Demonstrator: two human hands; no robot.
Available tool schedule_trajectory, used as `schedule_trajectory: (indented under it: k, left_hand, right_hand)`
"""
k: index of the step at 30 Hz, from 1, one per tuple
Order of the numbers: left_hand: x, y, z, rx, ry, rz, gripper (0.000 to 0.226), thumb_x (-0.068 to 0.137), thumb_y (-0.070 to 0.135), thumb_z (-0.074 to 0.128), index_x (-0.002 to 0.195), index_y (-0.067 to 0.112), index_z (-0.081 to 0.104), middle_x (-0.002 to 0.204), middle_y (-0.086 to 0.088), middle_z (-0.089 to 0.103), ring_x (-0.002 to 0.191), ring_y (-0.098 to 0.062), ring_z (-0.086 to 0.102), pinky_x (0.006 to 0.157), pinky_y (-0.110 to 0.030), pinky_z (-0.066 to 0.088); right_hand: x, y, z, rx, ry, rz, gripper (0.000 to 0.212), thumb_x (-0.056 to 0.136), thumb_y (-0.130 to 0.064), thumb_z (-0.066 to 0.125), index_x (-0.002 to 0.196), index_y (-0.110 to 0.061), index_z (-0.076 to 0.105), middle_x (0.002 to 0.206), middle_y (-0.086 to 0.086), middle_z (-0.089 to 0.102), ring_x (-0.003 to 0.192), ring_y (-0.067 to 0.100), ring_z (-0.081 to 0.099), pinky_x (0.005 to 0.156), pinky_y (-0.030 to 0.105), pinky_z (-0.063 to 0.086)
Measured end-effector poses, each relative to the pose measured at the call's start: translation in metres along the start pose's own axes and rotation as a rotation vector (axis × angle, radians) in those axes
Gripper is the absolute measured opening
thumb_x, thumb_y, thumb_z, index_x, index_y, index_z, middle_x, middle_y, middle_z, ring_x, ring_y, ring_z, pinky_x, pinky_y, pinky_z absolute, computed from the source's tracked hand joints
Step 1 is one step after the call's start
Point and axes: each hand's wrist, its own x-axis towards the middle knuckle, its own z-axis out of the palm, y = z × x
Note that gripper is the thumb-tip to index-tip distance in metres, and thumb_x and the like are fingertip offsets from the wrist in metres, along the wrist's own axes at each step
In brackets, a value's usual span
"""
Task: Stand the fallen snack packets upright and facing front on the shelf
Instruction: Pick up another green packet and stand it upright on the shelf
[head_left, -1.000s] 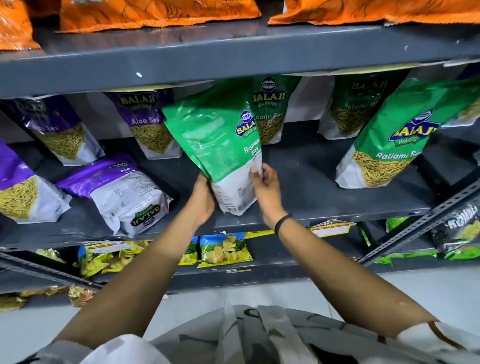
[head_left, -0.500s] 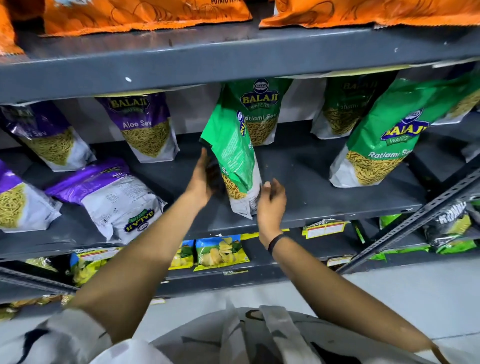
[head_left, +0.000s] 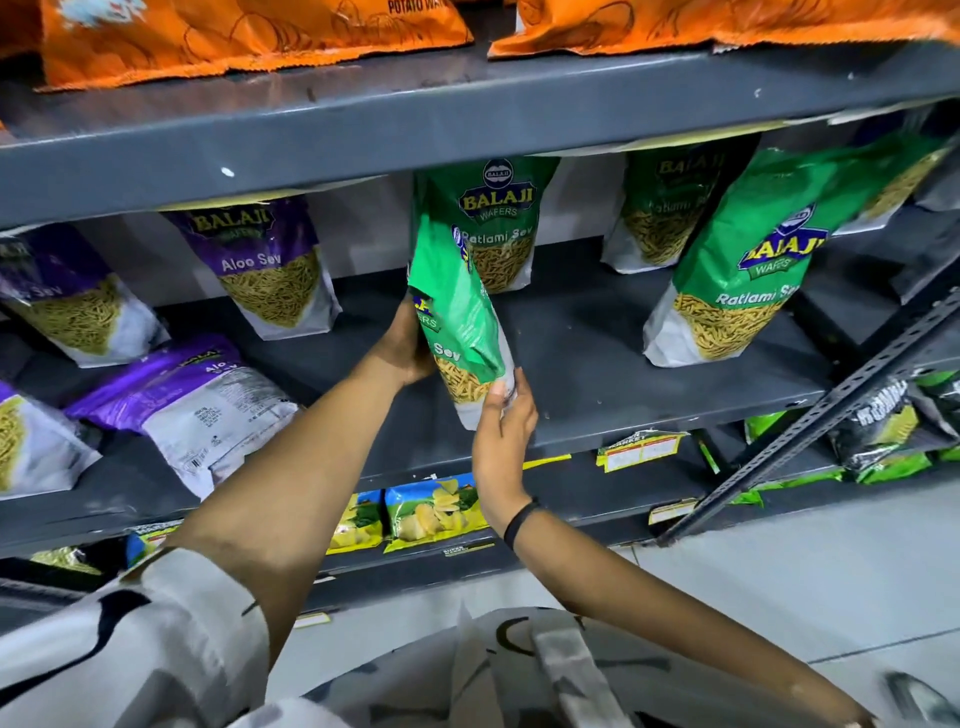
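Note:
A green Ratlami Sev packet (head_left: 457, 322) is held upright above the middle of the grey shelf (head_left: 597, 332), turned edge-on so its front faces left. My left hand (head_left: 408, 343) grips its left face. My right hand (head_left: 504, 415) pinches its white bottom corner. Behind it another green packet (head_left: 498, 218) stands upright against the back. A purple Aloo Sev packet (head_left: 197, 400) lies flat, back side up, at the left. A large green packet (head_left: 748, 270) leans tilted at the right.
Purple Aloo Sev packets (head_left: 270, 265) stand at the back left. Orange packets (head_left: 249, 36) lie on the shelf above. Yellow chip packets (head_left: 436, 512) sit on the lower shelf. A slanted metal brace (head_left: 810, 415) crosses the right side.
The green packet has been rotated from back-facing to edge-on, its front now turning into view. My right hand slid down to its bottom corner.

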Motion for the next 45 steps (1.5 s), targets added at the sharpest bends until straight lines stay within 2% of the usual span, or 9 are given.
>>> schedule_trajectory:
  k: [3, 6, 11, 19, 23, 27, 37, 41, 45]
  left_hand:
    - [-0.008, -0.007, 0.012, -0.131, 0.022, 0.041, 0.058, 0.091, 0.058, 0.032, 0.097, 0.016, 0.072, 0.101, -0.008, 0.072, 0.098, -0.024, 0.066, 0.092, -0.041, 0.049]
    - [-0.018, -0.022, 0.023, -0.145, 0.065, 0.124, 0.066, 0.091, 0.062, 0.024, 0.126, 0.016, 0.056, 0.130, -0.011, 0.060, 0.119, -0.028, 0.057, 0.103, -0.044, 0.044]
    - [-0.032, -0.050, 0.035, -0.069, 0.217, 0.129, 0.057, 0.088, 0.066, 0.029, 0.120, 0.025, 0.053, 0.130, -0.001, 0.058, 0.102, -0.015, 0.063, 0.073, -0.032, 0.056]
    - [-0.027, -0.063, 0.019, 0.151, 0.330, 0.190, 0.075, 0.086, 0.070, 0.013, 0.145, 0.026, 0.029, 0.154, 0.003, 0.032, 0.139, -0.015, 0.033, 0.117, -0.041, 0.024]
    - [-0.024, -0.065, 0.032, 0.189, 0.256, 0.193, 0.064, 0.090, 0.065, 0.011, 0.140, 0.034, 0.036, 0.150, 0.004, 0.039, 0.138, -0.016, 0.036, 0.118, -0.045, 0.024]
    - [-0.026, -0.071, 0.045, 0.183, 0.299, 0.176, 0.060, 0.092, 0.062, 0.013, 0.139, 0.034, 0.036, 0.149, 0.003, 0.040, 0.137, -0.016, 0.036, 0.116, -0.039, 0.028]
    - [-0.033, -0.078, 0.074, 0.105, 0.367, 0.215, 0.054, 0.099, 0.045, 0.011, 0.139, 0.020, 0.037, 0.149, -0.003, 0.041, 0.136, -0.020, 0.038, 0.116, -0.039, 0.027]
    - [-0.032, -0.087, 0.062, 0.123, 0.377, 0.217, 0.059, 0.094, 0.056, 0.018, 0.142, 0.024, 0.032, 0.152, -0.001, 0.035, 0.139, -0.017, 0.034, 0.118, -0.041, 0.025]
    - [-0.041, -0.097, 0.045, 0.132, 0.551, 0.292, 0.059, 0.093, 0.056, 0.031, 0.137, 0.018, 0.040, 0.146, -0.006, 0.044, 0.133, -0.019, 0.041, 0.116, -0.046, 0.027]
  right_hand:
    - [0.025, -0.003, -0.010, -0.011, -0.002, -0.007, 0.045, 0.100, -0.033, 0.032, 0.139, -0.011, 0.040, 0.141, 0.014, 0.044, 0.133, 0.023, 0.038, 0.111, 0.026, 0.028]
    - [0.058, -0.007, -0.025, 0.085, -0.081, 0.019, 0.039, 0.100, -0.037, 0.030, 0.124, -0.013, 0.049, 0.133, 0.010, 0.054, 0.128, 0.027, 0.049, 0.111, 0.044, 0.038]
    - [0.108, -0.019, -0.046, 0.105, -0.186, 0.076, 0.048, 0.098, -0.045, 0.029, 0.134, -0.017, 0.046, 0.140, 0.008, 0.053, 0.126, 0.021, 0.051, 0.107, 0.035, 0.041]
    - [0.120, -0.020, -0.061, 0.008, -0.332, 0.143, 0.053, 0.095, -0.055, 0.026, 0.138, -0.026, 0.040, 0.135, -0.006, 0.050, 0.112, 0.005, 0.050, 0.090, 0.018, 0.038]
    - [0.120, -0.012, -0.072, -0.009, -0.397, 0.131, 0.037, 0.094, -0.055, 0.027, 0.122, -0.037, 0.042, 0.120, -0.016, 0.051, 0.092, -0.020, 0.050, 0.078, 0.006, 0.037]
    - [0.123, -0.011, -0.081, -0.006, -0.420, 0.146, 0.036, 0.094, -0.054, 0.028, 0.122, -0.035, 0.041, 0.113, -0.018, 0.053, 0.086, -0.024, 0.052, 0.068, -0.002, 0.042]
    - [0.132, -0.006, -0.097, 0.063, -0.441, 0.188, 0.049, 0.095, -0.053, 0.028, 0.134, -0.025, 0.040, 0.138, -0.001, 0.050, 0.118, 0.010, 0.050, 0.104, 0.029, 0.038]
    - [0.124, -0.005, -0.095, 0.006, -0.272, 0.112, 0.036, 0.096, -0.047, 0.034, 0.123, -0.024, 0.044, 0.134, 0.002, 0.048, 0.115, 0.011, 0.047, 0.100, 0.027, 0.036]
    - [0.097, 0.001, -0.090, 0.009, 0.114, 0.051, 0.017, 0.097, -0.028, 0.045, 0.094, -0.011, 0.044, 0.099, 0.011, 0.055, 0.091, 0.021, 0.051, 0.076, 0.022, 0.035]
